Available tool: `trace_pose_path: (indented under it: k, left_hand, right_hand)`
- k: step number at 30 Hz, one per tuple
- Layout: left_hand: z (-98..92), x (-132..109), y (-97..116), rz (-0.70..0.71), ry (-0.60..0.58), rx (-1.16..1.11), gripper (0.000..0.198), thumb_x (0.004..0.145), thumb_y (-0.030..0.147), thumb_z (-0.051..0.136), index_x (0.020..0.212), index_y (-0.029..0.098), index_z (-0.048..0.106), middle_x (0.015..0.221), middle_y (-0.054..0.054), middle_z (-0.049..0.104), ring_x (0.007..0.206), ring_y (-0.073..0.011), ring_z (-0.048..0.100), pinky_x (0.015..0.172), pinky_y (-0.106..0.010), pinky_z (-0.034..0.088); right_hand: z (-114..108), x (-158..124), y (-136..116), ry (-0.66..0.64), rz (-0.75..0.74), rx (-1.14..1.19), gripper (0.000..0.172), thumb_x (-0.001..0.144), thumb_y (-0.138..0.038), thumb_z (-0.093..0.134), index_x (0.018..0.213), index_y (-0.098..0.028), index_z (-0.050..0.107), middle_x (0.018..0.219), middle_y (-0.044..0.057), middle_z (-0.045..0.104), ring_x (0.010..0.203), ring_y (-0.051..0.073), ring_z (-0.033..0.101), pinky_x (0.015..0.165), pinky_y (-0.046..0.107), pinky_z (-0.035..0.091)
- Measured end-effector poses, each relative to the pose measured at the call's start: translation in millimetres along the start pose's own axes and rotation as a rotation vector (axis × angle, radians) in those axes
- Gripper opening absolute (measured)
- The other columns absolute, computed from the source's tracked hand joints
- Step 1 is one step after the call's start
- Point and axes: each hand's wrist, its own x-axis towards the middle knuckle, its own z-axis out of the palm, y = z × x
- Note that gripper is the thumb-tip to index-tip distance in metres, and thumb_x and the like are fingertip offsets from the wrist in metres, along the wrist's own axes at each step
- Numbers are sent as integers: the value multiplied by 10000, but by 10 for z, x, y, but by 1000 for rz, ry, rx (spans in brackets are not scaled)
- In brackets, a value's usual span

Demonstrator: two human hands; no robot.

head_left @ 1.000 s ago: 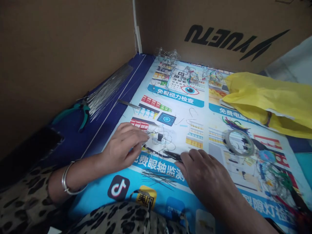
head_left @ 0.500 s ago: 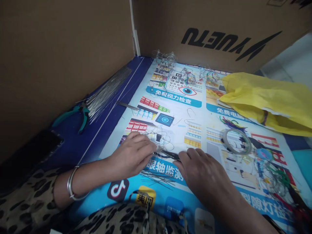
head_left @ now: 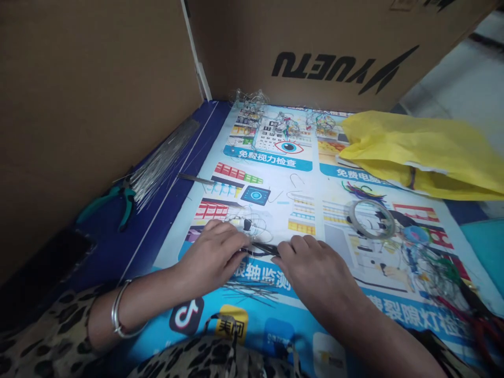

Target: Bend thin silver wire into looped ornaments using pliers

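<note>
Here, the right hand (head_left: 317, 273) grips dark pliers (head_left: 265, 248) lying lengthwise toward the left hand (head_left: 216, 252), which, nearer the looped wirework (head_left: 258, 229), pinches its near edge.

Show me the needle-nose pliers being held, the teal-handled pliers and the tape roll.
Needle-nose pliers (head_left: 265, 248): head view, on the dark metal nose.
Teal-handled pliers (head_left: 128, 207): head view, on the handle toward picture right.
Tape roll (head_left: 352, 216): head view, on the ring's left side.
</note>
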Motion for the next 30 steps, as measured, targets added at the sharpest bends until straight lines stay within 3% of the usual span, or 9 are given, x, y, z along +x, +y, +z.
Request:
trace_pose_path:
  k: [22, 30]
  left_hand:
    - [11, 13, 6, -38, 61, -97, 128, 838, 167, 559, 963, 189, 569, 866, -21, 632, 839, -177, 549, 763, -329, 379]
    - [44, 58, 25, -81, 137, -103, 36, 817, 160, 577, 837, 183, 596, 776, -7, 638, 772, -161, 560, 721, -312, 404]
  right_hand:
    - [69, -1, 79, 5, -14, 93, 154, 801, -313, 625, 749, -204, 529, 687, 7, 577, 641, 182, 526, 553, 291, 246]
    - [20, 0, 53, -33, 0, 105, 117, 824, -292, 590, 766, -202, 543, 709, 18, 586, 658, 202, 545, 557, 303, 277]
